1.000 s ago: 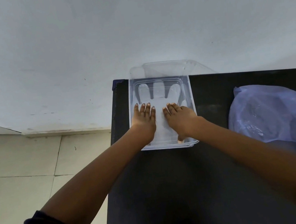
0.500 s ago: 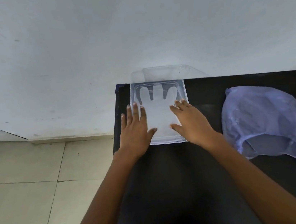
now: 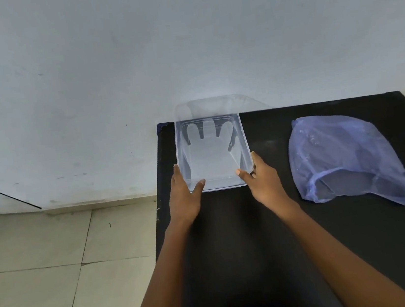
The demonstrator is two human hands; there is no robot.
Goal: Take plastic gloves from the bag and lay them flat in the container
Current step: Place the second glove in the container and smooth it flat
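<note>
A clear plastic container point(image 3: 244, 135) stands at the far left corner of the black table point(image 3: 247, 250). One translucent plastic glove point(image 3: 209, 152) lies flat inside it, fingers pointing away from me. My left hand point(image 3: 183, 194) touches the container's near left corner, fingers straight along the wall and thumb at the front edge. At the near right corner my right hand point(image 3: 262, 184) has its thumb at the front rim and its fingers beside the right wall. The bluish plastic bag point(image 3: 337, 151) lies to the right, its mouth facing me.
A clear lid point(image 3: 215, 105) leans against the white wall behind the container. The table's left edge drops to a tiled floor point(image 3: 56, 262) just beside my left hand. Dark tabletop separates the container from the bag.
Both hands have drawn back off the glove, from pressing it flat inside the container to the container's near corners. The glove stays flat.
</note>
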